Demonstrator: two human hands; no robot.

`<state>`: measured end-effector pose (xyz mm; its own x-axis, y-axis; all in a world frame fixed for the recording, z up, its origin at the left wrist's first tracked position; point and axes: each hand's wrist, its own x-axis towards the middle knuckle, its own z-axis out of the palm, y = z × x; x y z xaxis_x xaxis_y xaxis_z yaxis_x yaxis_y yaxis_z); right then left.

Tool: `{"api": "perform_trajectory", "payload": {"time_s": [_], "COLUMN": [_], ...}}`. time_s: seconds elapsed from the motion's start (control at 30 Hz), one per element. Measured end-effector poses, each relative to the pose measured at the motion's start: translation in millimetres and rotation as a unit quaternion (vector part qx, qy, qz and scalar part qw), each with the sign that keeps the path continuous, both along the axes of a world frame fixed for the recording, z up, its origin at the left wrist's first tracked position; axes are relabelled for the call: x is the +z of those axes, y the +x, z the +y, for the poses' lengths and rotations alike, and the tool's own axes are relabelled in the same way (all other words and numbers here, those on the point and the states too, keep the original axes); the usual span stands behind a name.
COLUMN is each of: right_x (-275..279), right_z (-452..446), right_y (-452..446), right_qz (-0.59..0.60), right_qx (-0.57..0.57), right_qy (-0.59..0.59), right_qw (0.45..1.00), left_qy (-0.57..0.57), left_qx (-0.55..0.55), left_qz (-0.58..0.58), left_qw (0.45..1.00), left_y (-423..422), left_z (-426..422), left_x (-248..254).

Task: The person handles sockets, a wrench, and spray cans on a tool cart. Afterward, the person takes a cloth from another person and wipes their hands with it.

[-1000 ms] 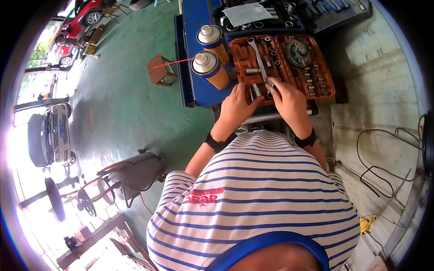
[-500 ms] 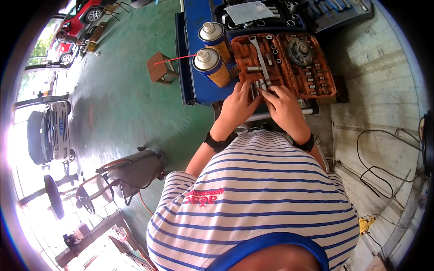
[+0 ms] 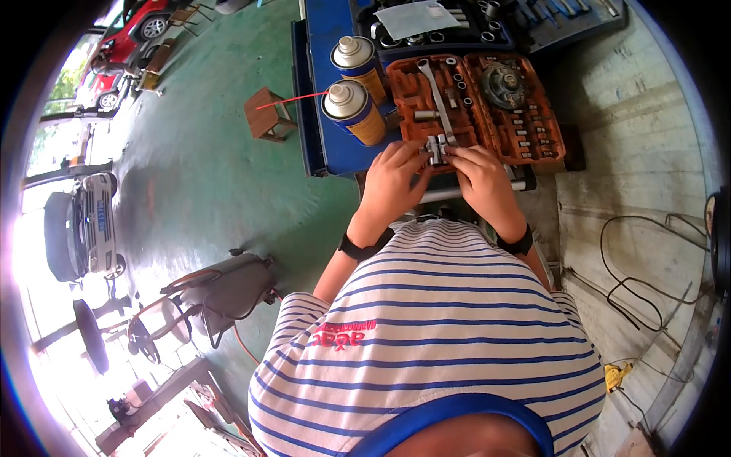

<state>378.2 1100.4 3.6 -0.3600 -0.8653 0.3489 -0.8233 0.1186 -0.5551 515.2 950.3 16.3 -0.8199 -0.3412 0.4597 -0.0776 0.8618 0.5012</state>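
Observation:
An orange socket case (image 3: pixel 411 90) lies open on the blue cart (image 3: pixel 340 158). My left hand (image 3: pixel 392 183) is at the case's lower left edge, fingers curled against small metal sockets (image 3: pixel 435 150). My right hand (image 3: pixel 485 179) is just to the right, its fingertips closed at the same sockets, close to the lower end of a long wrench (image 3: pixel 435 93). Whether either hand grips a socket is too small to tell. A round metal part (image 3: pixel 503 85) rests on the case's right half, above rows of small bits.
Two spray cans (image 3: pixel 354 113) stand left of the case, one with a red straw. Behind are a dark tool case (image 3: pixel 476 38) and a blue tool tray (image 3: pixel 567 27). A wooden stool (image 3: pixel 266 114) stands on the green floor; a wall is at the right.
My right hand has come down and left from the wrench's lower end to the sockets. My left hand's fingers have shifted onto the sockets, which now stand closer together between both hands.

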Motion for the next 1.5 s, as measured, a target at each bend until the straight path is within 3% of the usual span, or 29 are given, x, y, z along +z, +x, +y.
{"api": "perform_trajectory", "payload": {"time_s": [0.13,0.3,0.33,0.37,0.5,0.6,0.73,0.83,1.0,1.1,1.17,1.2,1.27,1.3,1.37,1.43,1.5], "right_x": [3.7,-2.5,-3.5,-4.1,-8.5,-6.1,-9.6,-15.1,-17.2,-13.8,-9.6,-8.5,-13.7,-13.7,-9.5,-0.9,5.9], "right_z": [-3.0,-8.4,-9.3,-10.0,-12.1,-13.5,-12.6,-13.6,-8.0,-8.2,-10.9,-12.0,-14.6,-16.5,-18.9,-19.0,-22.2], "right_y": [-1.7,-9.3,-10.1,-10.8,-14.7,-14.1,-15.1,-14.1,-4.1,-0.8,-3.1,-4.5,-7.3,-8.8,-14.2,-16.8,-22.8], "right_qz": [0.002,-0.178,-0.178,-0.157,-0.142,-0.14,-0.145,-0.127,0.058,0.043,0.048,0.053,0.028,0.003,-0.04,-0.087,-0.363], "right_qx": [-0.01,-0.055,-0.057,-0.059,-0.076,-0.084,-0.076,-0.125,-0.089,-0.084,-0.076,-0.069,-0.068,-0.068,-0.058,-0.049,-0.072], "right_qy": [-0.012,-0.014,-0.014,-0.019,-0.017,-0.032,-0.027,-0.098,-0.072,-0.037,-0.035,-0.032,-0.022,-0.012,-0.01,-0.006,-0.012], "right_qw": [1.0,0.982,0.982,0.986,0.987,0.986,0.986,0.979,0.992,0.995,0.995,0.996,0.997,0.998,0.997,0.995,0.929], "left_qy": [0.019,0.053,-0.006,-0.064,-0.083,-0.037,-0.123,-0.162,-0.116,-0.169,0.125,0.125,0.327,0.327,0.488,0.488,0.486], "left_qx": [-0.057,-0.033,0.004,0.041,0.037,0.03,0.038,0.046,0.028,0.008,0.056,0.056,0.038,0.038,-0.008,-0.006,-0.005], "left_qz": [-0.015,-0.042,-0.016,0.01,0.017,-0.058,-0.058,-0.063,-0.077,-0.105,-0.087,-0.086,-0.134,-0.134,-0.1,-0.089,-0.076], "left_qw": [0.998,0.997,1.0,0.997,0.996,0.997,0.99,0.984,0.99,0.98,0.987,0.987,0.935,0.935,0.867,0.868,0.871], "left_y": [-2.3,-17.4,-24.9,-32.2,-54.6,-60.8,-66.1,-65.7,-54.1,-44.5,-40.6,-39.7,-35.9,-33.9,-30.2,-27.8,-27.0], "left_z": [-5.4,-10.2,-11.2,-13.3,-27.3,-33.9,-31.0,-31.1,-38.0,-32.5,-25.8,-26.9,-31.1,-33.5,-37.6,-35.3,-34.8], "left_x": [-4.8,-0.8,-4.4,-8.5,-27.3,-23.5,-24.0,-29.6,-28.6,-12.7,-0.9,-0.6,-0.7,-4.2,-13.7,-9.2,-6.9]}}
